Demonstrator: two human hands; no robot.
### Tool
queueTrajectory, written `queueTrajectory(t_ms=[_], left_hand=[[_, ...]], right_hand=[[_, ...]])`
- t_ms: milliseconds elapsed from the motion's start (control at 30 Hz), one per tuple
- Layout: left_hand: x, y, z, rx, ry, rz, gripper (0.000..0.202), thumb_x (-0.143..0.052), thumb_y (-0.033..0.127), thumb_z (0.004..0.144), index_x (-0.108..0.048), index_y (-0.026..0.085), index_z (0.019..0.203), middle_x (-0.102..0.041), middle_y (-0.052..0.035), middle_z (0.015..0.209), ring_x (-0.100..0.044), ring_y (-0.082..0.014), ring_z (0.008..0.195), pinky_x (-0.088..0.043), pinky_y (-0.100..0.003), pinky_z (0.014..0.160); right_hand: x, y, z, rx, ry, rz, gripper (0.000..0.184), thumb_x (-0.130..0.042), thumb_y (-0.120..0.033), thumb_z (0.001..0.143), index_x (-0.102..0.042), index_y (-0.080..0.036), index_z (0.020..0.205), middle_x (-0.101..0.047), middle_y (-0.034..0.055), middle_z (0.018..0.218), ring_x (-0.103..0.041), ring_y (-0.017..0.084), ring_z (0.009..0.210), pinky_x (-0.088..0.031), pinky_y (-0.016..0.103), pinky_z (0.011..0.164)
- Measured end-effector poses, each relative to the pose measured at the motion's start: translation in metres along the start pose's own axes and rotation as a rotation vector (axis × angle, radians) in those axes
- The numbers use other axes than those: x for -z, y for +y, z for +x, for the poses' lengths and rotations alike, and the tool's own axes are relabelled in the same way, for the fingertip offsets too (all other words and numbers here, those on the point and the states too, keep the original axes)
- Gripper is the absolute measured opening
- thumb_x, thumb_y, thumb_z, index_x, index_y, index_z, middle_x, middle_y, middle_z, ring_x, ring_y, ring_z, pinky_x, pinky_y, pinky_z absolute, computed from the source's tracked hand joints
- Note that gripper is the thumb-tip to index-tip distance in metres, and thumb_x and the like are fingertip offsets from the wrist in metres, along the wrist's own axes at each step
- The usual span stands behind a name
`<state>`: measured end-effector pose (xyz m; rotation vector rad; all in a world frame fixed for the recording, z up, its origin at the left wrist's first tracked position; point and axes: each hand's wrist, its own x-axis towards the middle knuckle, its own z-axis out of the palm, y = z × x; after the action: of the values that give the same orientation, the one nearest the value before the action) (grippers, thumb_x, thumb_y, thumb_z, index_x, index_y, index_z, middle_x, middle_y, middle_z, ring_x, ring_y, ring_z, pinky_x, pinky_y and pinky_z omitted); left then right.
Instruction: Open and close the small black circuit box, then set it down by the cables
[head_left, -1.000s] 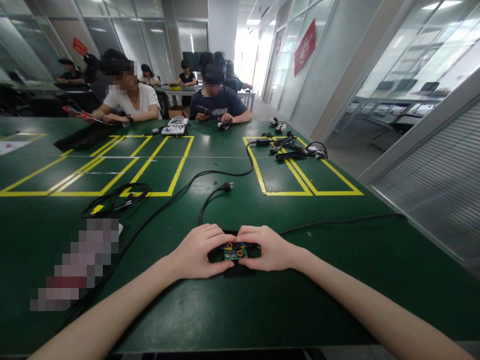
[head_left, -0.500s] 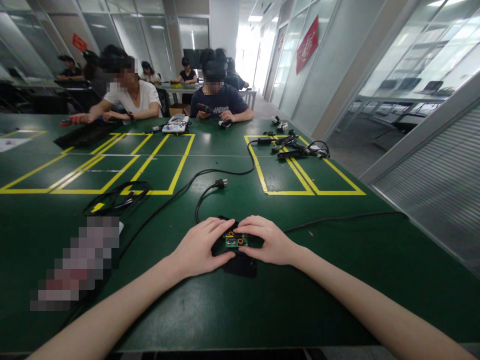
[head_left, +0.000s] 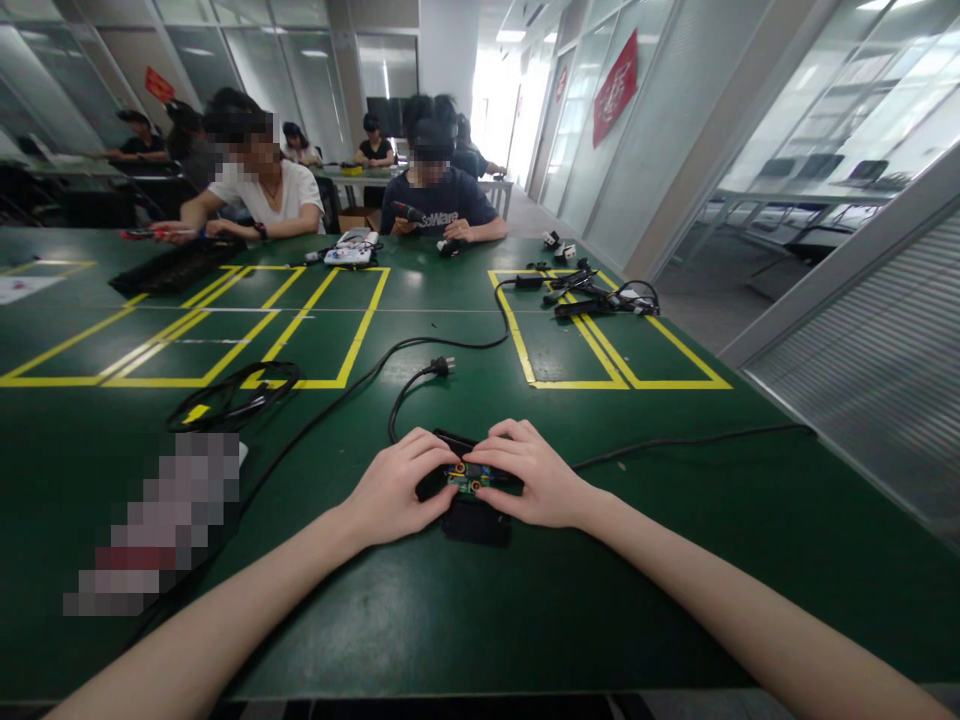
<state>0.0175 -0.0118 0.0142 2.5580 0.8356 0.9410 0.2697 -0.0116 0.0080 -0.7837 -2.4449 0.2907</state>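
Note:
A small green circuit board (head_left: 469,479) with copper-coloured coils lies between my hands at the middle of the near table. My left hand (head_left: 397,487) grips its left edge between thumb and fingers. From the other side, my right hand (head_left: 534,474) pinches the right edge. Just in front of the board rests a flat black plastic piece (head_left: 477,523). Behind it, a black casing part (head_left: 454,442) shows partly between the fingers. A short black cord with a plug (head_left: 441,368) runs out past my left fingertips.
Black cables cross the green table (head_left: 600,600), with a coiled cable (head_left: 236,395) on the left. A blurred-out object (head_left: 161,520) lies near my left forearm. Dark parts and cables (head_left: 592,295) sit at the back right. Two people work across the table, one holding a dark tool (head_left: 407,212).
The board has turned slightly, and my fingers have shifted on it. More of the black casing behind shows. Across the table, the person on the left has moved the red-handled item.

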Motion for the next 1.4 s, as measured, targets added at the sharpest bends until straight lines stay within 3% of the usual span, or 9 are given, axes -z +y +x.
queueTrajectory(t_ms=[100, 233, 467, 667, 833, 1033, 1400], left_hand=[[0.000, -0.001, 0.000, -0.029, 0.019, -0.018, 0.014, -0.064, 0.018, 0.092, -0.071, 0.019, 0.104, -0.075, -0.0069, 0.098, -0.067, -0.0218, 0.093, -0.059, -0.035, 0.083], [-0.002, -0.004, -0.002, -0.002, -0.014, -0.014, 0.012, -0.066, 0.019, 0.093, -0.073, 0.019, 0.103, -0.076, -0.0062, 0.096, -0.068, -0.0217, 0.091, -0.059, -0.034, 0.080], [-0.005, -0.010, -0.006, 0.111, 0.028, 0.007, 0.014, -0.072, 0.021, 0.091, -0.076, 0.021, 0.105, -0.072, -0.0074, 0.113, -0.073, -0.0221, 0.101, -0.062, -0.034, 0.089], [-0.007, -0.010, -0.006, 0.115, 0.032, 0.026, 0.015, -0.072, 0.019, 0.091, -0.076, 0.022, 0.106, -0.074, -0.0077, 0.115, -0.073, -0.0232, 0.104, -0.062, -0.036, 0.092], [-0.007, -0.011, -0.005, 0.120, 0.051, 0.005, 0.014, -0.070, 0.020, 0.094, -0.076, 0.022, 0.106, -0.076, -0.0068, 0.110, -0.072, -0.0223, 0.101, -0.062, -0.036, 0.090], [-0.007, -0.013, -0.005, 0.143, 0.027, -0.017, 0.012, -0.071, 0.020, 0.095, -0.075, 0.021, 0.106, -0.077, -0.0066, 0.108, -0.072, -0.0221, 0.101, -0.061, -0.036, 0.091], [-0.009, -0.015, -0.004, 0.159, 0.037, -0.013, 0.013, -0.074, 0.021, 0.094, -0.078, 0.020, 0.107, -0.079, -0.0073, 0.108, -0.073, -0.0232, 0.100, -0.062, -0.038, 0.091]], right_hand=[[-0.001, 0.005, -0.001, -0.030, -0.027, -0.047, 0.030, -0.063, -0.034, 0.101, -0.071, -0.015, 0.123, -0.074, 0.0136, 0.114, -0.065, 0.027, 0.103, -0.050, 0.042, 0.087], [0.000, 0.009, -0.001, -0.044, -0.031, -0.066, 0.033, -0.064, -0.038, 0.101, -0.072, -0.014, 0.122, -0.071, 0.0156, 0.119, -0.066, 0.028, 0.108, -0.051, 0.045, 0.093], [-0.001, 0.005, -0.002, -0.066, -0.020, -0.052, 0.066, -0.084, -0.054, 0.080, -0.067, -0.019, 0.134, -0.069, 0.0164, 0.129, -0.061, 0.035, 0.125, -0.045, 0.056, 0.110], [-0.010, -0.001, -0.004, -0.158, -0.029, -0.029, 0.085, -0.092, -0.062, 0.065, -0.066, -0.021, 0.135, -0.068, 0.0156, 0.134, -0.055, 0.040, 0.136, -0.026, 0.069, 0.122], [-0.009, 0.001, -0.003, -0.198, 0.015, -0.021, 0.062, -0.092, -0.049, 0.072, -0.071, -0.022, 0.124, -0.072, 0.0129, 0.127, -0.060, 0.036, 0.131, -0.034, 0.066, 0.119], [-0.002, 0.011, -0.001, -0.199, 0.070, 0.068, 0.035, -0.090, -0.039, 0.080, -0.076, -0.023, 0.108, -0.076, 0.0093, 0.116, -0.070, 0.029, 0.112, -0.054, 0.051, 0.102], [-0.013, 0.012, 0.003, -0.156, 0.188, -0.009, 0.030, -0.090, -0.043, 0.079, -0.075, -0.022, 0.095, -0.077, 0.0086, 0.106, -0.072, 0.027, 0.099, -0.057, 0.048, 0.094]])
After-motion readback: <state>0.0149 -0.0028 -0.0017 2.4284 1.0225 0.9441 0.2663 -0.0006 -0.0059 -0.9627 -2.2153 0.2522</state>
